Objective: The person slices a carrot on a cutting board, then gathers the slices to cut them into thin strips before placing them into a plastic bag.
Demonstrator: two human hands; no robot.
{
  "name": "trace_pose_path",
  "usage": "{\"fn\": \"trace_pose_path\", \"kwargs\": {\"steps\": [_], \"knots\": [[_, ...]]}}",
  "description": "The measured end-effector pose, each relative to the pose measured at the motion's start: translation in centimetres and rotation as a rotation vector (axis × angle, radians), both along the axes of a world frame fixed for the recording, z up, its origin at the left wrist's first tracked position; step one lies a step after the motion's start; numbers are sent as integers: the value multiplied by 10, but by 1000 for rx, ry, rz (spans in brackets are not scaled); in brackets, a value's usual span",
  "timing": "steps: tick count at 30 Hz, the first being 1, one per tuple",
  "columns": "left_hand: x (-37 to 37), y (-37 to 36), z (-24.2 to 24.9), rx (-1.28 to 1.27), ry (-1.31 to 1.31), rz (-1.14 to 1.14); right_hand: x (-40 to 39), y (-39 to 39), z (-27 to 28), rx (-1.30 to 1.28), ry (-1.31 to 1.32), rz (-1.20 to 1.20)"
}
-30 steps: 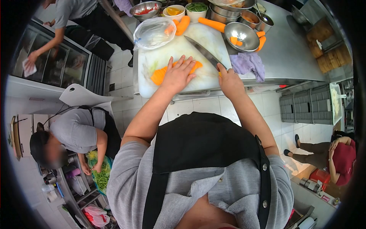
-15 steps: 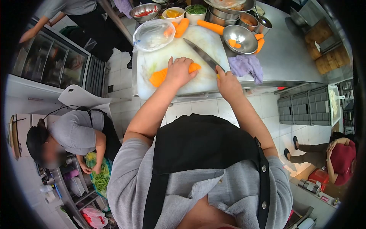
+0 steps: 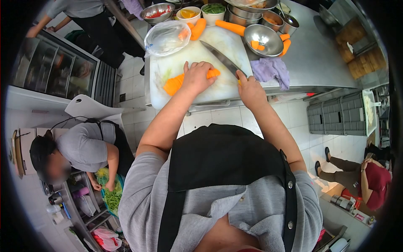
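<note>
Looking down from a head camera at a kitchen, left to right: at the far left of the frame a co-worker (image 3: 79,147) in grey bends over a tub of green beans (image 3: 111,195), and another person (image 3: 79,12) stands by a glass-fronted cabinet at the upper left. At upper centre a white board (image 3: 189,59) lies on a steel counter (image 3: 319,59). On the board, the left hand (image 3: 196,77) presses down on a peeled carrot (image 3: 174,84), fingers curled together over its right half, with the orange tip showing just past the knuckles. Just right of it, the right hand (image 3: 250,90) is closed around the handle of a long knife (image 3: 222,59), whose blade angles toward the upper left of the frame, its tip well above the carrot and its edge near the left knuckles. A plastic bag (image 3: 166,38) sits at the board's upper left corner; whole carrots, a steel bowl (image 3: 264,40) with carrot pieces and smaller bowls line the top of the frame, and a purple cloth (image 3: 273,69) lies right of the knife. At the far right a seated person (image 3: 369,176) in red appears. Judging from this, a clean cut calls for keeping the fingertips tucked behind the knuckles, holding the carrot firmly so it cannot roll, and guiding the blade flat beside the knuckles.
</note>
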State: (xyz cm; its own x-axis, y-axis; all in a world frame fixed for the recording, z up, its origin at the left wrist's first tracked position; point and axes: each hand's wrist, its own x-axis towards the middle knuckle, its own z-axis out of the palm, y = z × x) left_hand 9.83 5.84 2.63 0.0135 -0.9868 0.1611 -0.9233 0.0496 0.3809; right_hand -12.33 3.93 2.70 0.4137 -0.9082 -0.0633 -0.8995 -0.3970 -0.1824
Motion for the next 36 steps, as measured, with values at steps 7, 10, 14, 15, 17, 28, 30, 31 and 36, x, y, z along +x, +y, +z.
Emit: {"fn": "trace_pose_path", "kwargs": {"steps": [7, 10, 14, 15, 17, 28, 30, 31, 36], "knots": [[-1, 1, -1, -53, -74, -1, 0, 0, 1, 0, -10, 1], [-3, 1, -7, -102, -171, -20, 0, -1, -2, -8, -2, 0], [-4, 1, -15, -112, -218, -32, 1, 0, -1, -2, 10, -7], [-4, 1, -17, -127, -207, -32, 1, 0, -1, -1, 12, -9], [-4, 2, -19, -156, -186, -32, 1, 0, 0, 2, 16, -12], [7, 9, 7, -358, 56, -46, 1, -1, 0, 7, 16, -16], [16, 10, 12, -350, 138, -85, 2, -1, 0, -1, 13, -5], [19, 10, 12, -353, 149, -97, 2, -1, -1, -8, 13, 3], [19, 11, 8, -275, 166, -187, -2, 10, 11, 41, -98, 22]]}}
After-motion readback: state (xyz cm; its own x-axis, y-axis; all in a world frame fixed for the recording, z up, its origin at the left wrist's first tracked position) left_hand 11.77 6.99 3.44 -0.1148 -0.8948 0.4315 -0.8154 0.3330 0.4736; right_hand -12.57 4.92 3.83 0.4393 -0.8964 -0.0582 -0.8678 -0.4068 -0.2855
